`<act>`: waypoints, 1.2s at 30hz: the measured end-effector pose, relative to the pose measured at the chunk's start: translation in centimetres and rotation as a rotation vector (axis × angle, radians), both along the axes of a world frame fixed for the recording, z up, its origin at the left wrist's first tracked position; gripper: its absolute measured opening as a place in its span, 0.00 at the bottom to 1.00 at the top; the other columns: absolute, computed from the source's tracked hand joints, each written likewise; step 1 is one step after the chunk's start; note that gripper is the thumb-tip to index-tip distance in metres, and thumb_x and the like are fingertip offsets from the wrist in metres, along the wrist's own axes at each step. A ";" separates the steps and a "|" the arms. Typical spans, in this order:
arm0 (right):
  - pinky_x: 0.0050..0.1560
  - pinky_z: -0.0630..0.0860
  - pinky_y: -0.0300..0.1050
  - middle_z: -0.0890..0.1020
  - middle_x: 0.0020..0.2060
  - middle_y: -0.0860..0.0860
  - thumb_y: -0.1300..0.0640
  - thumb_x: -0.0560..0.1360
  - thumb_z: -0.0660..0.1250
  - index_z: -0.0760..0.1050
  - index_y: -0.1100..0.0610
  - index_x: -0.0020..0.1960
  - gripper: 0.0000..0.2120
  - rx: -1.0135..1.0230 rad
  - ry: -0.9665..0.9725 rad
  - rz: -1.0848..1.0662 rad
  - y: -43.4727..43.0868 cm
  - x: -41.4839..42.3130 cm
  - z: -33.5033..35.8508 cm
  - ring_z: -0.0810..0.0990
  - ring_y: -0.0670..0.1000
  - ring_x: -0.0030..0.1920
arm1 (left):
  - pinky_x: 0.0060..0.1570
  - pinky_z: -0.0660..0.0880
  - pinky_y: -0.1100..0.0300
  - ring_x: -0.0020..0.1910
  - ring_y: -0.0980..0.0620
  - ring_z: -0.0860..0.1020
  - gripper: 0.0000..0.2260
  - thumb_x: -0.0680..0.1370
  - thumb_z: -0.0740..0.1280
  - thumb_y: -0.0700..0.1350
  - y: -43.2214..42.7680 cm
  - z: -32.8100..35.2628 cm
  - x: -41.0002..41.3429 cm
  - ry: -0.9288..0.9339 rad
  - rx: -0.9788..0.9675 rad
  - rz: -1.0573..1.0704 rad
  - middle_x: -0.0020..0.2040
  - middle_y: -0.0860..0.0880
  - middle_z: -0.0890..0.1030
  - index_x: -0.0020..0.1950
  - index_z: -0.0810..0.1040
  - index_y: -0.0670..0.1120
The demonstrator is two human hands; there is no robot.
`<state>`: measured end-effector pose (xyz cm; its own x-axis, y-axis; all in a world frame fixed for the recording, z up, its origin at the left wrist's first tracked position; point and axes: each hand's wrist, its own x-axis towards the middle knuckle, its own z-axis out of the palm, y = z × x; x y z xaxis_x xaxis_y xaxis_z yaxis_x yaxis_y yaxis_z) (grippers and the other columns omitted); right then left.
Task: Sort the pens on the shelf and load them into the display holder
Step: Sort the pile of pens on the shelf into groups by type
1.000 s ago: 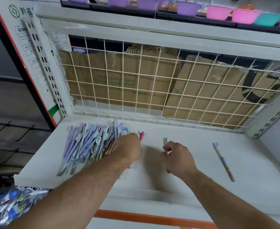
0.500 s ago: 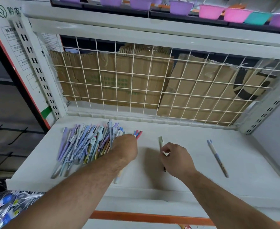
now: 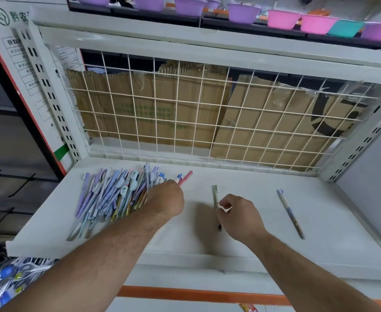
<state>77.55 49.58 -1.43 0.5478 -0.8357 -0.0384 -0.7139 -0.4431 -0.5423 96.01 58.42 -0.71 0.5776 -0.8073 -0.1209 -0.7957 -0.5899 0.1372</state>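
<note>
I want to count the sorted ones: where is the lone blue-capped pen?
In the head view, the blue-capped pen lies alone on the right part of the white shelf, right of the right hand.

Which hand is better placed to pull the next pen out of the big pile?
Left. The left hand already rests at the pile of pens; the right hand is occupied with a single pen.

I am looking at a white shelf [image 3: 252, 221] carrying a pile of pens [image 3: 113, 197] in lilac, pale blue, mint and yellow. A pink pen [image 3: 186, 176] is showing beside it. White wire grid [image 3: 207, 113] is fronting brown cardboard [image 3: 162, 109]. Purple, pink and teal bowls [image 3: 297, 21] are lining the top.
</note>
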 end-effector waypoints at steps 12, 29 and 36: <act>0.29 0.73 0.36 0.83 0.33 0.48 0.47 0.75 0.71 0.80 0.53 0.41 0.11 0.287 -0.281 -0.003 2.3 -0.7 1.9 0.80 0.45 0.28 | 0.36 0.72 0.58 0.37 0.48 0.73 0.11 0.82 0.62 0.46 -2.2 2.8 -2.3 1.358 -0.662 0.431 0.38 0.45 0.76 0.43 0.77 0.43; 0.29 0.74 0.42 0.83 0.30 0.53 0.50 0.78 0.70 0.82 0.63 0.43 0.15 0.528 -0.418 0.046 -0.6 -8.3 3.1 0.80 0.50 0.30 | 0.38 0.80 0.57 0.41 0.49 0.84 0.13 0.84 0.60 0.45 -6.2 2.6 -12.2 1.615 -0.608 0.250 0.45 0.43 0.86 0.53 0.81 0.40; 0.29 0.75 0.41 0.83 0.31 0.54 0.55 0.81 0.62 0.82 0.61 0.48 0.13 0.552 -0.388 0.057 -4.7 -13.1 2.4 0.81 0.49 0.31 | 0.33 0.79 0.59 0.39 0.49 0.83 0.14 0.85 0.58 0.46 -9.5 2.5 -17.7 1.641 -0.612 0.273 0.46 0.43 0.86 0.55 0.80 0.39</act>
<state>64.43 44.92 0.94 0.6508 -0.7193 -0.2429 -0.4053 -0.0586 -0.9123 78.33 48.92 1.81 0.2964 -0.8651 -0.4047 0.4767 -0.2332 0.8476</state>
